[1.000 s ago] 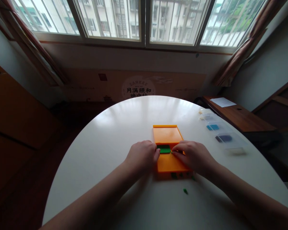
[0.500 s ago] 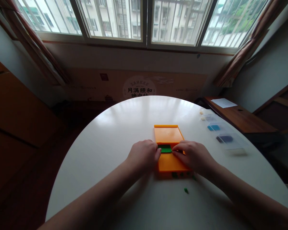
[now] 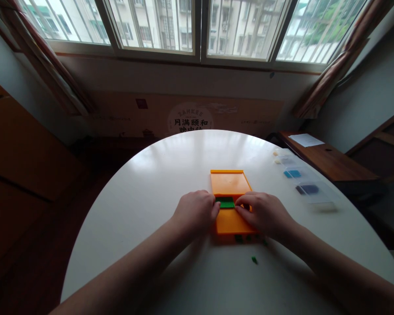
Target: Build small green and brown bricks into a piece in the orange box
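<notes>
Midway up the orange case [image 3: 233, 223], the green block [image 3: 226, 202] lay crosswise, snug between left hand [image 3: 196, 213], clamped on the case's left edge, and right hand [image 3: 266, 213], pinched, couldn't tell on what.

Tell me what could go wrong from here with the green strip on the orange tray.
1. The left hand and right hand are at opposite ends of the green strip; an uneven push might shift it on the orange tray.
2. A loose green piece lies on the white table in front of the tray; the right forearm could brush it away if it swings inward.
</notes>
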{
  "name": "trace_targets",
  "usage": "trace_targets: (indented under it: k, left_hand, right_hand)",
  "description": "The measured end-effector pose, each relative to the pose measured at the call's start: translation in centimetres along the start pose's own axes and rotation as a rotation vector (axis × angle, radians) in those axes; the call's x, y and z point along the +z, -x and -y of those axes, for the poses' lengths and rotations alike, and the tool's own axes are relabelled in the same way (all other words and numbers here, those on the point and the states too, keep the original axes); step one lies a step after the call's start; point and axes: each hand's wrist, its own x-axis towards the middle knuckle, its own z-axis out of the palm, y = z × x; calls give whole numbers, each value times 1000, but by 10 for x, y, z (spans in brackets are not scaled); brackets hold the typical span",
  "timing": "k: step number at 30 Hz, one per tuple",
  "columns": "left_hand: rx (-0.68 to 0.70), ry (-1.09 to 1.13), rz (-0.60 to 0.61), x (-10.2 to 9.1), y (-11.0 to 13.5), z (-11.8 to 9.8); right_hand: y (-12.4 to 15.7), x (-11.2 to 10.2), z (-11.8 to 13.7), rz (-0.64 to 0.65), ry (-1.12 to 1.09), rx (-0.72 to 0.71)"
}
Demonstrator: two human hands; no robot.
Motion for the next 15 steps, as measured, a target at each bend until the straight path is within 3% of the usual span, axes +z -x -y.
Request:
trace_targets:
  k: [15]
  left_hand:
    - [-10, -6, 10, -1, 0, 0]
  right_hand:
    - [1, 2, 0, 3, 22, 40]
